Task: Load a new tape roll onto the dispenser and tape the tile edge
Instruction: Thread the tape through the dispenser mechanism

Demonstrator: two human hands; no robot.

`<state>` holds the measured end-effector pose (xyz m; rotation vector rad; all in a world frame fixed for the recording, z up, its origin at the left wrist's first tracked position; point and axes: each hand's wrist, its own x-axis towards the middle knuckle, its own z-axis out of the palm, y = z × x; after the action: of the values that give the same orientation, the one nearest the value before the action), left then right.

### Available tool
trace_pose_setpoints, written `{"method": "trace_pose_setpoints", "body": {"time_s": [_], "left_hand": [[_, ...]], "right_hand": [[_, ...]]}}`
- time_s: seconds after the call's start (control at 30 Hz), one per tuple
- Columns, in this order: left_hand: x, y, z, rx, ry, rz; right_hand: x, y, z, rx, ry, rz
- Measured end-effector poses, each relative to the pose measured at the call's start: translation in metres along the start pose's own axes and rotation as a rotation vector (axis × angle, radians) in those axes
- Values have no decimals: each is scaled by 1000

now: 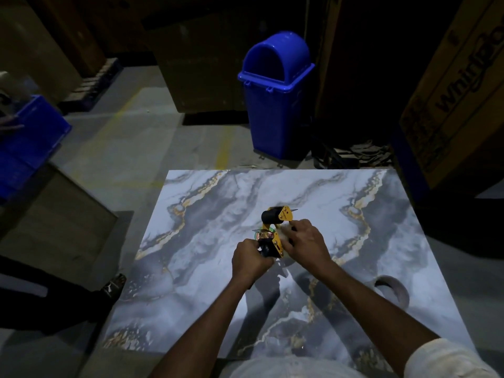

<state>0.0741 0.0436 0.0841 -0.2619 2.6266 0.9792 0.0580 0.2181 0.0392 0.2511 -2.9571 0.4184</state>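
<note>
A large glossy marble-patterned tile (pixel 207 268), grey and white with gold veining, lies flat and fills the lower middle of the head view. Above its centre, a yellow metal tape dispenser with a black roller and black handle (pixel 274 227) is held in both hands, tilted so the roller end points away from the person. The left hand (pixel 249 259) is clenched around the black handle at the near end of the dispenser. The right hand (pixel 305 241) grasps the dispenser's right side, fingers curled over the frame; something pale shows under those fingers, but whether it is tape cannot be told. A small round label with green and red shows on the dispenser's hub, just beyond the left hand.

On the tile, near its right edge and well to the right of the dispenser, lies a translucent roll of tape (pixel 392 291), flat on its side and apart from both hands.

Beyond the tile's far edge stands a blue plastic waste bin with a domed swing lid (pixel 278 99). To the left of the tile is a blue plastic crate (pixel 30 143), and to the right a tall brown cardboard carton with dark printed lettering (pixel 458 91). Just off the tile's left edge, a foot in a dark sandal (pixel 114 286) rests on the grey concrete floor (pixel 114 154).
</note>
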Motion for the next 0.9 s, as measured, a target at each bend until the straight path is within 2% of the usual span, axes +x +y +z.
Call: {"method": "trace_pose_setpoints", "body": {"time_s": [0.13,0.27,0.4,0.53,0.67,0.9], "left_hand": [[-4,4,0,6,12,21],[-9,14,1,46,36,76],[-14,19,2,63,54,90],[-18,22,3,82,60,94],[-21,27,2,121,55,110],[-23,29,3,162,54,138]], "right_hand": [[10,-5,-30,-84,-177,-40],[22,-7,-44,-61,-229,12],[24,-2,-44,-44,-248,58],[16,-3,-45,-54,-205,-1],[15,-3,-56,-113,-255,-38],[9,-5,-61,-110,-286,13]]}}
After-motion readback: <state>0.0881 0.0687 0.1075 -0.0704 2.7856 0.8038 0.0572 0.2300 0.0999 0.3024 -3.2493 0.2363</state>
